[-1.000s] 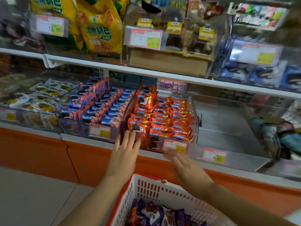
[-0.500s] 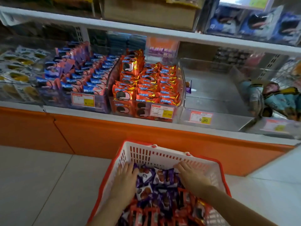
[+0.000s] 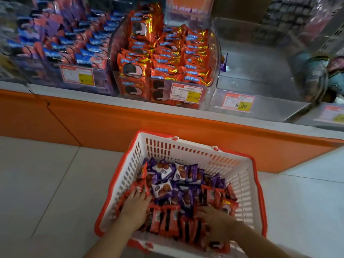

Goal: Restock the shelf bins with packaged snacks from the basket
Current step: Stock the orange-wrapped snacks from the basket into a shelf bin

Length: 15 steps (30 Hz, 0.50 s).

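A white basket with a red rim (image 3: 186,144) stands on the floor below the shelf. It holds purple snack packs (image 3: 178,175) at the back and a row of orange-red snack packs (image 3: 167,220) at the front. My left hand (image 3: 135,207) lies flat against the left end of that row, fingers straight and pointing forward. My right hand (image 3: 216,223) is at the row's right end, fingers curled over the packs. On the shelf, a clear bin (image 3: 214,58) is heaped with orange cookie packs (image 3: 167,53).
Left of it, a bin holds blue and pink packs (image 3: 74,45). To the right, a clear bin (image 3: 260,71) with a 9.90 label (image 3: 239,105) looks nearly bare. An orange plinth (image 3: 111,125) runs under the shelf. Pale floor tiles (image 3: 46,183) surround the basket.
Both hands dropped from the shelf edge into the basket, then slid back from the purple packs to the orange row at the front. The view tilted down.
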Each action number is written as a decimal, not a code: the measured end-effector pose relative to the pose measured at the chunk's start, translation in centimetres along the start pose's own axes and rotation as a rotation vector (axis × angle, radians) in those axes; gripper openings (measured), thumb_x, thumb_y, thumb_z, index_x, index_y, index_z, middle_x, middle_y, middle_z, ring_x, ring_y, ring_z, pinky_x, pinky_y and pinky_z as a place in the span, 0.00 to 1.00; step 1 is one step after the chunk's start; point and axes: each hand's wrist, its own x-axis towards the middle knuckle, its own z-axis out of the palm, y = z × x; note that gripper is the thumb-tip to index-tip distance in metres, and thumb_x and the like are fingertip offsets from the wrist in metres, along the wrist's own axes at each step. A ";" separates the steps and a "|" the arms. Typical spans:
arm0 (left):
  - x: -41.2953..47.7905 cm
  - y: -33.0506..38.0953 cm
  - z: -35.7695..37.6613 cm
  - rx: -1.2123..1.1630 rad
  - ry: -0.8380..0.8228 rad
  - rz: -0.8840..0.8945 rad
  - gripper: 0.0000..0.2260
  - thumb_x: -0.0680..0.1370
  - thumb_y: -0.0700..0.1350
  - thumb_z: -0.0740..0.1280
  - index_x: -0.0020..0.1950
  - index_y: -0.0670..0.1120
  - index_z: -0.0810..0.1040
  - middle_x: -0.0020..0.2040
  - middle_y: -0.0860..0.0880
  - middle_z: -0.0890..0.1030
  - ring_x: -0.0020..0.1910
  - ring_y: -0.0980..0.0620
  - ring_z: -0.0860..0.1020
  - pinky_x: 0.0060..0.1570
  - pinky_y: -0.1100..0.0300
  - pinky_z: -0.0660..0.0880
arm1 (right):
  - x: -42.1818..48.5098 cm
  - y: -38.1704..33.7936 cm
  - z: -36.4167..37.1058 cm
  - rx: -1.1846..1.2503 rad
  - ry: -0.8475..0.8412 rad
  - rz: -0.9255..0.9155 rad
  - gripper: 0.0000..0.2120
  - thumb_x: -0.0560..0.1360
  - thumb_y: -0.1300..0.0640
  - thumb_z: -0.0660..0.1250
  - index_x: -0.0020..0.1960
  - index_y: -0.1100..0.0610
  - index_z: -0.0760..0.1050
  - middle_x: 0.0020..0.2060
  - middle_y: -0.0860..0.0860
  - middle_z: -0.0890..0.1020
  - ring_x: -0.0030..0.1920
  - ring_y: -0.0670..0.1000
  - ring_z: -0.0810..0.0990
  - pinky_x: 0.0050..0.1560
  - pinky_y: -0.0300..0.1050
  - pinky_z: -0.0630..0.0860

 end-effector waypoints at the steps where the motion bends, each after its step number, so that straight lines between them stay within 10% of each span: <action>1: -0.1 -0.1 0.1 0.062 -0.009 0.001 0.28 0.80 0.43 0.56 0.78 0.45 0.51 0.78 0.44 0.52 0.77 0.44 0.49 0.74 0.49 0.40 | 0.0 0.1 -0.2 0.019 0.006 -0.005 0.36 0.70 0.42 0.70 0.73 0.51 0.63 0.73 0.50 0.61 0.72 0.52 0.60 0.71 0.47 0.61; 10: -0.8 0.3 -1.4 0.259 0.022 -0.145 0.25 0.78 0.38 0.60 0.75 0.41 0.58 0.72 0.39 0.62 0.71 0.39 0.60 0.72 0.49 0.56 | -0.6 -0.3 -1.3 0.040 0.072 0.131 0.09 0.76 0.47 0.64 0.53 0.50 0.71 0.56 0.47 0.75 0.56 0.50 0.73 0.59 0.50 0.72; 15: -1.4 1.0 -2.6 0.302 0.007 -0.227 0.23 0.78 0.37 0.61 0.72 0.40 0.61 0.69 0.37 0.66 0.67 0.40 0.65 0.68 0.50 0.61 | -1.7 -1.4 -3.0 0.092 0.143 0.173 0.11 0.79 0.49 0.60 0.59 0.52 0.67 0.45 0.48 0.75 0.46 0.49 0.75 0.48 0.46 0.75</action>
